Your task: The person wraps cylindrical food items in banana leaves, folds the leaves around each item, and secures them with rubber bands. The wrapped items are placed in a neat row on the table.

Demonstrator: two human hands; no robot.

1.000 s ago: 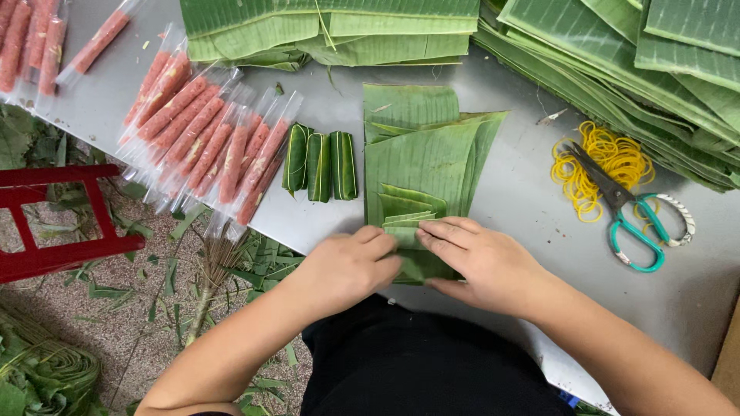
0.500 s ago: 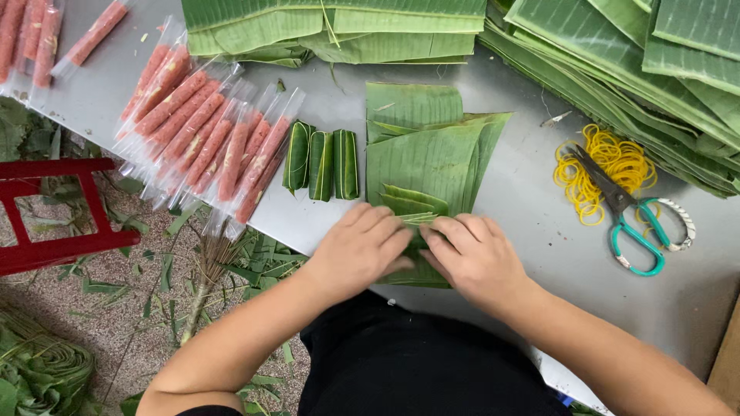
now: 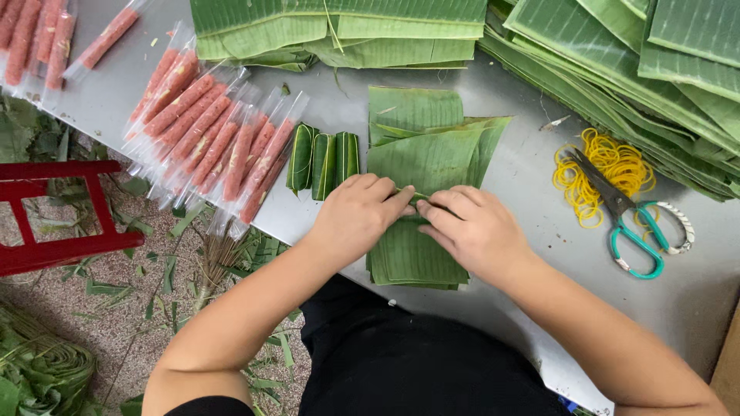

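At the far left of the grey bench [image 3: 493, 115] lie rows of pink sausages in clear sleeves [image 3: 212, 142], slim and soft-looking, and just to their right stand three finished leaf-wrapped rolls [image 3: 324, 158] side by side. Next comes the left hand [image 3: 356, 219], its fingers curled over and pressing down on a small roll of banana leaf [image 3: 420, 200], which sits on the top sheet of a stack of cut banana leaves [image 3: 428, 154] near the bench's front edge. The right hand [image 3: 478, 231] meets it from the other side, fingertips pinching the same roll, so both hands grasp it together, thumbs close. What is inside the roll cannot be seen. The leaf looks thin, light and pliant, and it would probably tear along its ribs if pulled across them; it seems best held with flat fingertips over the fold, pressing evenly, instead of tugged at one edge. Its glossy face may be a little slippery, so the roll likely needs holding closed at the seam. Farther right lie a heap of yellow rubber bands [image 3: 605, 166] and teal-handled scissors [image 3: 636, 223] resting partly on them, and large uncut banana leaves [image 3: 655, 69] are piled at the top right.
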